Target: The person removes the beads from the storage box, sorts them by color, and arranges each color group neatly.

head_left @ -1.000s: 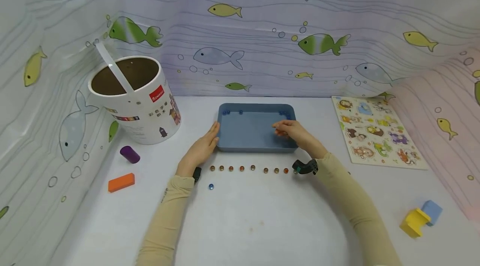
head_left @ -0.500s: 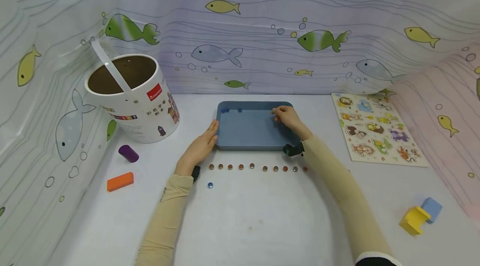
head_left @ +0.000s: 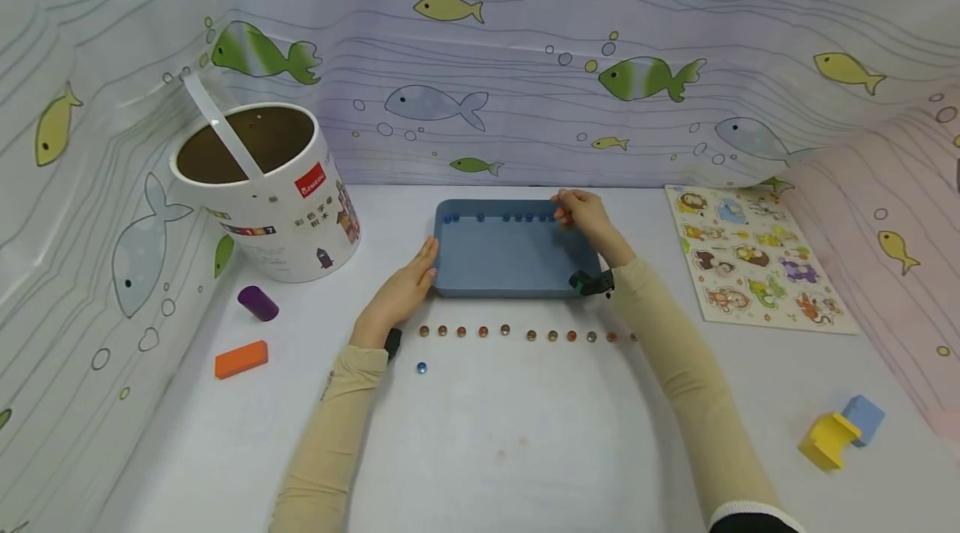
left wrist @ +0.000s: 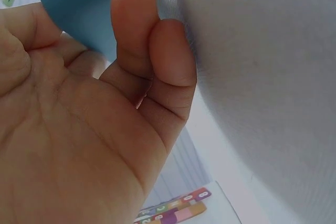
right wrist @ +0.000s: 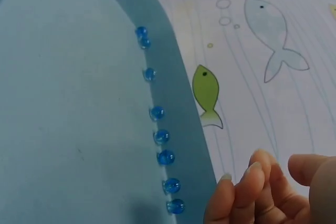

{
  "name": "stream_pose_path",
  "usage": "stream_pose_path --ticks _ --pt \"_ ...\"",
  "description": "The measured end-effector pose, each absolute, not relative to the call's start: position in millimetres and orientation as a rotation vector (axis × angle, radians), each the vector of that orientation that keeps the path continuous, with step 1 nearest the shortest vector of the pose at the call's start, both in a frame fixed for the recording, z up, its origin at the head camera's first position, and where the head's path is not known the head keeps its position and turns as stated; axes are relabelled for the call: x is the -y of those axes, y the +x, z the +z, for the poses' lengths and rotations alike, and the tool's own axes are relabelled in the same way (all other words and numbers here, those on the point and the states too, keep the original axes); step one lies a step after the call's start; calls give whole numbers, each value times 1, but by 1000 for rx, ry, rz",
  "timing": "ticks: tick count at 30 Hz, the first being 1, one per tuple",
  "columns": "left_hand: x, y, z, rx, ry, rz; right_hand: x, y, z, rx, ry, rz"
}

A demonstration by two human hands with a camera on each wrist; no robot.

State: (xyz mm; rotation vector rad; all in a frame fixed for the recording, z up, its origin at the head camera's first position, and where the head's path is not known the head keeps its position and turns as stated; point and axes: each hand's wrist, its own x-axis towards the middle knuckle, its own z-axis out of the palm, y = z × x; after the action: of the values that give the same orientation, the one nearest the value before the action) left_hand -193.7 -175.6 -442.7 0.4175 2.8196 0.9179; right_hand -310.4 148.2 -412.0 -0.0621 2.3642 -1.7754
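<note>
My left hand (head_left: 401, 289) lies with its fingers along the left side of a blue tray (head_left: 510, 266). In the left wrist view those fingers are pressed close together beside the tray's wall (left wrist: 79, 14). Over the tray's back right corner, my right hand (head_left: 587, 216) has loosely bent fingers. The right wrist view shows its thumb (right wrist: 307, 169) apart from the fingers, with nothing between them. Several blue glass marbles (right wrist: 157, 112) lie in a line against the tray's back wall. The fingers hide part of that corner in the head view.
Several amber and brown marbles (head_left: 483, 332) form a row before the tray, with one blue marble (head_left: 422, 368) nearer. A white bucket (head_left: 300, 224), purple cylinder (head_left: 258, 304) and orange block (head_left: 242, 359) stand left. An animal puzzle board (head_left: 757, 266), yellow block (head_left: 828, 441) and blue block (head_left: 864, 419) are right.
My right hand has moved back within the tray, then slightly right to its back corner. Blue marbles earlier clustered at the back right now show spread along the back wall. My left hand stays.
</note>
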Motion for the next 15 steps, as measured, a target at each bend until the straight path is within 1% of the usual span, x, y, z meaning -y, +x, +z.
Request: stream_pose_path --ticks 9,15 --pt "176 -195 -440 -2834 452 899 -123 -314 -409 -2322 -56 -1621" --pt "175 -196 -439 -2828 452 904 -90 -320 -408 -2271 -118 -1572"
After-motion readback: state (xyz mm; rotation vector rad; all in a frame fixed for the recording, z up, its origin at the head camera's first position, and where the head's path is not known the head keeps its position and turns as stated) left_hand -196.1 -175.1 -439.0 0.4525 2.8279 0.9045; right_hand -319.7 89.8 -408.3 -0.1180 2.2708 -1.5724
